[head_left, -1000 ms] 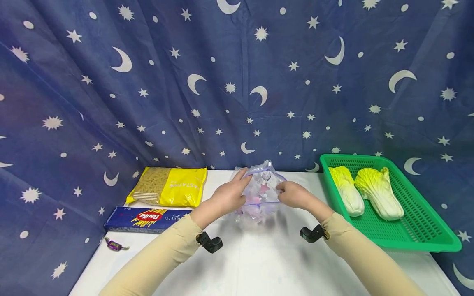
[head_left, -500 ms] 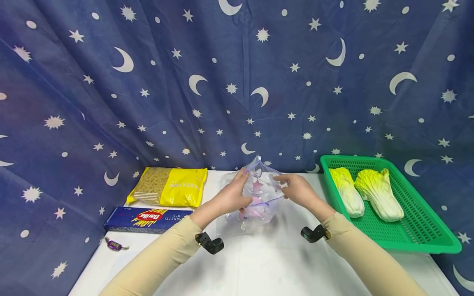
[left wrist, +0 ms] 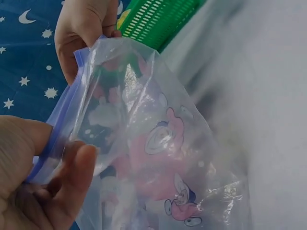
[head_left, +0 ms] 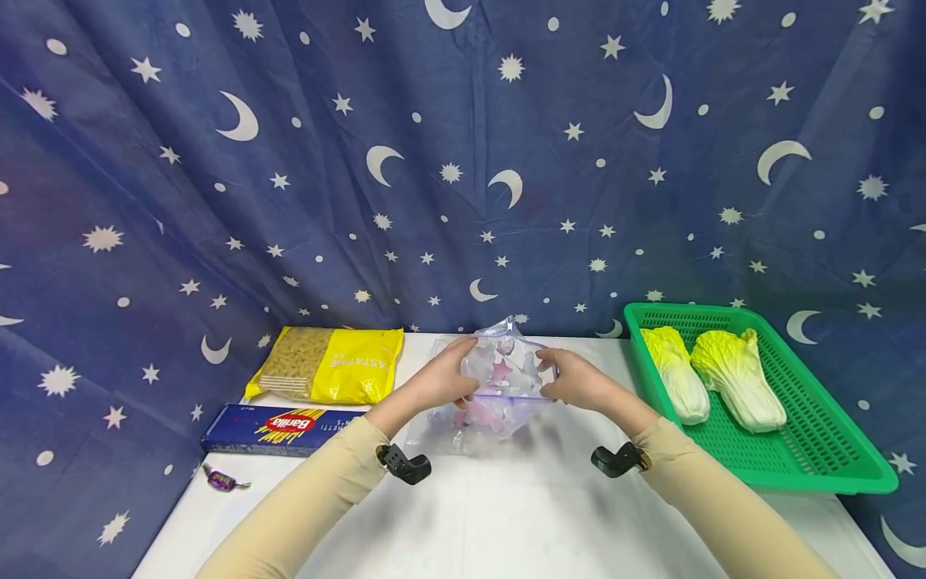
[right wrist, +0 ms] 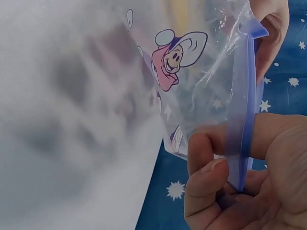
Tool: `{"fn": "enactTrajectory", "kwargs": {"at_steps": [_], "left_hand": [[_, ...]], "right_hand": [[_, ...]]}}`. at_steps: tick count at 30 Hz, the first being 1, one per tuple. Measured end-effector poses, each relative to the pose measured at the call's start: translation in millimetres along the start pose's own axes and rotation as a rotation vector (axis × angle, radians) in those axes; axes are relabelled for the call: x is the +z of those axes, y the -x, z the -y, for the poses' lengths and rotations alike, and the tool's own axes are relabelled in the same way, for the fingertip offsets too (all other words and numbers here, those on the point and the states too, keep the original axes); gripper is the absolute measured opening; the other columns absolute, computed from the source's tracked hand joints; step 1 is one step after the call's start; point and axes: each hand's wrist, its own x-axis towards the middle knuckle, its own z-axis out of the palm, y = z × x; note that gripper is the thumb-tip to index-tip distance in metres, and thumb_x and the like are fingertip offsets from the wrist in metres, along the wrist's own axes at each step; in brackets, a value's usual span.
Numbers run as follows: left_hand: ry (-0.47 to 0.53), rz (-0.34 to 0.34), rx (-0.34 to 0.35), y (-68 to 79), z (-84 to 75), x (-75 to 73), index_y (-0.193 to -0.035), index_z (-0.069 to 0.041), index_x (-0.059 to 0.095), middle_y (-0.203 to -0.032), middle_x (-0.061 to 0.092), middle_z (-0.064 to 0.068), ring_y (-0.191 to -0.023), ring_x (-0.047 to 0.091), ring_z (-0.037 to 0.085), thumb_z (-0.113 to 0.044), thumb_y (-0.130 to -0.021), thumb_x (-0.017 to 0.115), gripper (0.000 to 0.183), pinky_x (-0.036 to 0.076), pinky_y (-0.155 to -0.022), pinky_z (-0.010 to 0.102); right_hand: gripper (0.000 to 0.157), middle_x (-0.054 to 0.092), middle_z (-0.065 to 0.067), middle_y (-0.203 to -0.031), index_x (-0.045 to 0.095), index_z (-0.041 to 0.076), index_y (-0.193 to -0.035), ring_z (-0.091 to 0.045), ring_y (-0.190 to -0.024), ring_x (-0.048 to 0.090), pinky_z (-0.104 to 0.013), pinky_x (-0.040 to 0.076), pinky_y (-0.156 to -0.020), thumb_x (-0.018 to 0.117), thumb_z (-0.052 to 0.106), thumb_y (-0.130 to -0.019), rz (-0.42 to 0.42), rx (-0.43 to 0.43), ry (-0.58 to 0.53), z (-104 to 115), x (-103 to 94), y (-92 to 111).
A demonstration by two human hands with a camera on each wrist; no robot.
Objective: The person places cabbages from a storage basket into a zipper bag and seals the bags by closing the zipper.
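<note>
Head view shows me the left hand [head_left: 440, 381] and right hand [head_left: 576, 381], each grip pinching an opposite side of the clear printed bag [head_left: 499, 416] over the desk [head_left: 499, 523], apparently so its mouth gapes between them.

By the left edge of the table [head_left: 492, 519], the left sleeve [head_left: 318, 486] hides part of the spaghetti box [head_left: 275, 432]; lettering on the candy [head_left: 223, 480] is too small to read. The left wrist view cuts off the bag [left wrist: 153, 148] and the basket [left wrist: 156, 21].
</note>
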Motion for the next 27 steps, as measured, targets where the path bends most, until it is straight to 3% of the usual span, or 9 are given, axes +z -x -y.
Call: {"fn": "enactTrajectory", "kwargs": {"at_steps": [4,7,16,22,27], "left_hand": [[-0.149,-0.020,0.100,2.0,-2.6,0.5,-0.158,-0.003,0.037,-0.169,0.018,0.008,-0.056,0.062,0.010,-0.005,-0.092,0.067,0.072,0.057,-0.059,0.025],[-0.208,-0.044,0.148,1.5,-4.8,0.8,-0.156,-0.003,0.040,-0.168,0.024,0.006,-0.057,0.062,0.007,-0.009,-0.094,0.067,0.068,0.055,-0.063,0.022],[0.128,-0.069,0.097,-0.6,5.1,5.6,-0.156,0.002,0.037,-0.165,0.028,0.011,-0.067,0.070,0.015,-0.013,-0.098,0.067,0.067,0.061,-0.069,0.025],[0.222,-0.079,0.100,1.7,8.4,9.6,-0.155,0.000,0.040,-0.166,0.028,0.012,-0.070,0.070,0.017,-0.015,-0.098,0.067,0.065,0.062,-0.070,0.028],[0.264,-0.132,0.103,2.1,7.9,16.2,-0.152,0.001,0.045,-0.164,0.033,0.010,-0.068,0.069,0.019,-0.013,-0.096,0.070,0.063,0.062,-0.069,0.029]], "right_hand": [[0.067,0.061,-0.022,-0.128,0.044,-0.012,-0.145,-0.019,-0.074,0.062,-0.032,0.059,-0.064,0.071,-0.003,-0.084,0.013,0.009,-0.005,-1,0.7,1],[0.067,0.060,-0.024,-0.129,0.043,-0.013,-0.146,-0.018,-0.071,0.064,-0.032,0.058,-0.062,0.070,-0.002,-0.086,0.015,0.004,-0.019,-2,-0.5,3],[0.060,0.051,-0.030,-0.142,0.037,-0.012,-0.151,-0.029,-0.078,0.068,-0.033,0.059,-0.064,0.058,0.005,-0.097,0.018,0.008,-0.135,-6,0.3,8],[0.057,0.049,-0.032,-0.144,0.037,-0.011,-0.151,-0.023,-0.081,0.069,-0.035,0.061,-0.067,0.055,0.006,-0.100,0.029,-0.009,-0.171,-10,-1.5,13],[0.059,0.051,-0.030,-0.141,0.036,-0.009,-0.153,-0.025,-0.088,0.069,-0.035,0.061,-0.069,0.058,0.011,-0.101,0.043,-0.021,-0.182,-11,-5.2,19]]}}
